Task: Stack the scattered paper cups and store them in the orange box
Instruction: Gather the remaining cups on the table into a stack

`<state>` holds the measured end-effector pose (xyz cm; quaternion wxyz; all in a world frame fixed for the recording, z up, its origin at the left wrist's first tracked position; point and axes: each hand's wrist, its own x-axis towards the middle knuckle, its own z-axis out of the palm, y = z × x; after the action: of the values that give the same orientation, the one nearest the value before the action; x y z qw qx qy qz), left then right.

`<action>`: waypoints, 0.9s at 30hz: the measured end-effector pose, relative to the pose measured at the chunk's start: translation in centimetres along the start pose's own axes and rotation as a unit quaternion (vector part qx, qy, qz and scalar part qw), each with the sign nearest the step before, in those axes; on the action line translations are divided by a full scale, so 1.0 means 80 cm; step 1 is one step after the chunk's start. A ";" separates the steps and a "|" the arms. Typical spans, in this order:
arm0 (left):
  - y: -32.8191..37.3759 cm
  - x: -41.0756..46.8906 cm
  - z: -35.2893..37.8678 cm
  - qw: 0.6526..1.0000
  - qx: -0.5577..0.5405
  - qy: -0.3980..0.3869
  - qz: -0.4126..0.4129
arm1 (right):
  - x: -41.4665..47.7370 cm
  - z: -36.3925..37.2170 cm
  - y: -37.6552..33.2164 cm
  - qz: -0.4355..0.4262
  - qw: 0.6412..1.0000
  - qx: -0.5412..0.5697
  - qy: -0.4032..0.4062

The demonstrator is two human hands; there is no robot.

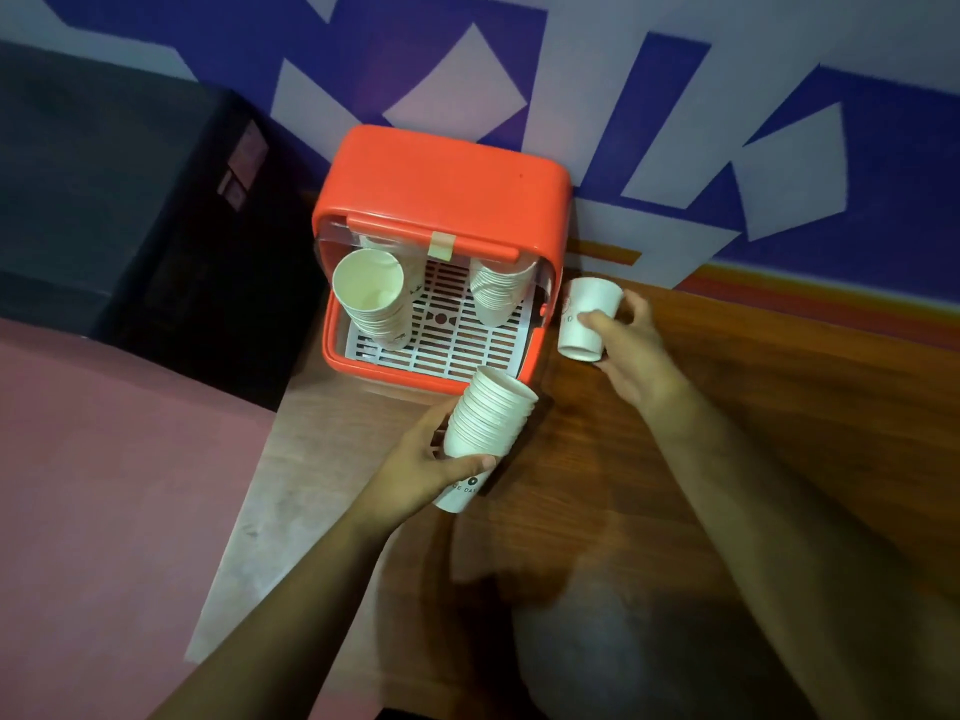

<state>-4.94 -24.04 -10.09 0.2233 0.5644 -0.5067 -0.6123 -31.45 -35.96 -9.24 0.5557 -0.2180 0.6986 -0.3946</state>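
Observation:
The orange box (pixel 441 189) stands against the wall with its front flap lifted, showing a white slotted tray (pixel 457 340). Two stacks of white paper cups rest inside: one at the left (pixel 371 298) with its mouth toward me, one at the right (pixel 496 296). My left hand (pixel 415 470) grips a third stack of nested cups (pixel 488 423) just in front of the box. To the right of the box, my right hand (pixel 631 350) holds a single white paper cup (pixel 587 317) just above the wooden table.
The wooden table (pixel 753 407) stretches to the right. A dark cabinet (pixel 130 226) stands left of the box, with pink floor (pixel 104 485) below it. A purple and white patterned wall (pixel 675 122) closes off the back.

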 end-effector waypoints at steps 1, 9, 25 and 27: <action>0.002 0.001 -0.001 1.000 -0.001 -0.006 0.002 | -0.021 -0.005 0.001 -0.004 0.999 0.037 -0.024; 0.037 -0.009 0.014 0.997 0.022 -0.062 0.039 | -0.168 -0.009 0.002 -0.156 0.987 -0.025 -0.004; 0.069 -0.092 0.051 0.993 -0.008 0.019 0.115 | -0.265 -0.024 0.036 -0.016 0.980 0.087 -0.179; 0.074 -0.105 0.048 0.992 0.008 0.038 0.119 | -0.269 -0.020 0.041 -0.001 0.969 0.107 -0.223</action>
<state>-7.99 -17.84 -1.64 0.3091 0.5244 -0.5661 -0.5558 -26.35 -17.55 1.30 0.7169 -0.2408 0.5106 -0.4091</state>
